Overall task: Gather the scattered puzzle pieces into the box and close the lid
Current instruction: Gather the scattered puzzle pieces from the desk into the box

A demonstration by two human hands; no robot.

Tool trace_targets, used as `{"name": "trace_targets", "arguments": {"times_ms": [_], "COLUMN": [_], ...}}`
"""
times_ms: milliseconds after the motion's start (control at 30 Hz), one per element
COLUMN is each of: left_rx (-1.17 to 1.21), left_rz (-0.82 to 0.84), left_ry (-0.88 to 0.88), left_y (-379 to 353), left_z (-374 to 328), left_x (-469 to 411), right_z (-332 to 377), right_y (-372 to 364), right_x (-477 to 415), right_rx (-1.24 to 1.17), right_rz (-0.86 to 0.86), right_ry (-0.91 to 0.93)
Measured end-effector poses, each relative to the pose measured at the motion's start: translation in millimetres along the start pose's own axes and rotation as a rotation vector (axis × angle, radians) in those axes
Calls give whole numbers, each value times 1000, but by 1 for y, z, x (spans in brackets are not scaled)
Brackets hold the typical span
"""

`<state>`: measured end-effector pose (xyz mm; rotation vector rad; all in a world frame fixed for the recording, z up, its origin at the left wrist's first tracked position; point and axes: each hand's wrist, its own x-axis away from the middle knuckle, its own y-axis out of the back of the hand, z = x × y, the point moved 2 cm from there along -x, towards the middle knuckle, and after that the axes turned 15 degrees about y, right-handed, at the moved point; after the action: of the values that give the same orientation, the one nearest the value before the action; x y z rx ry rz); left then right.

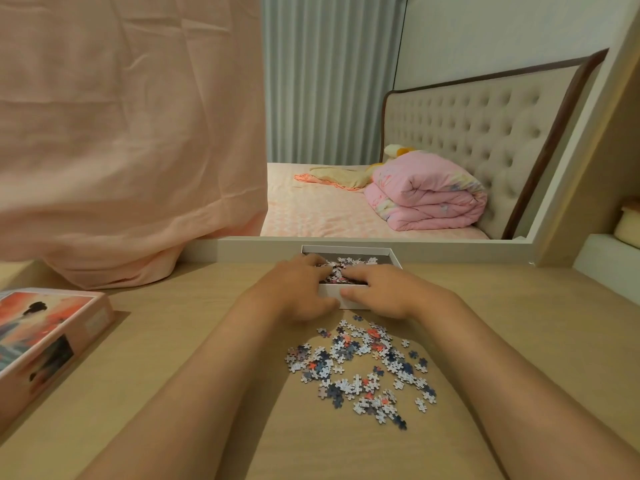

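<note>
A white puzzle box (394, 255) stands open at the far edge of the wooden desk (173, 358), with puzzle pieces (350, 262) inside it. My left hand (294, 289) and my right hand (377, 292) reach over its front wall side by side. The fingers are bent down onto the pieces inside, and the thumbs lie against the outside of the wall. Whether the fingers hold any pieces is hidden. A loose heap of blue, white and red pieces (363, 368) lies on the desk just before the box, between my forearms. The pink lid (45, 337) with a picture rests face up at the left.
A large mirror (381, 133) stands right behind the box and reflects a bed with a folded pink quilt. Pink cloth (121, 150) hangs over the mirror's left part and bunches on the desk. A raised shelf (606, 254) borders the desk at the right.
</note>
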<state>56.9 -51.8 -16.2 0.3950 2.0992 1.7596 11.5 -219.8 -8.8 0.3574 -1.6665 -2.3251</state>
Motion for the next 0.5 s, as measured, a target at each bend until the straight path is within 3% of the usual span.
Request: {"name": "trace_targets", "arguments": {"times_ms": [167,333,400,500], "left_rx": [10,114,138,188], "left_rz": [-19,-214,-260,-222], "left_ry": [-8,-66,-96,-69], "left_y": [-3,7,12,19], "left_z": [1,-6,-11,-17], "left_x": [1,-1,3,17], "right_z": [2,12,17,22], "right_y": [11,24,28,21], "right_x": [1,14,24,39], "right_rx": [-104,-142,-130,-156], "right_rz": [-177,-407,-424,-281], "right_ry": [36,87,100,86]}}
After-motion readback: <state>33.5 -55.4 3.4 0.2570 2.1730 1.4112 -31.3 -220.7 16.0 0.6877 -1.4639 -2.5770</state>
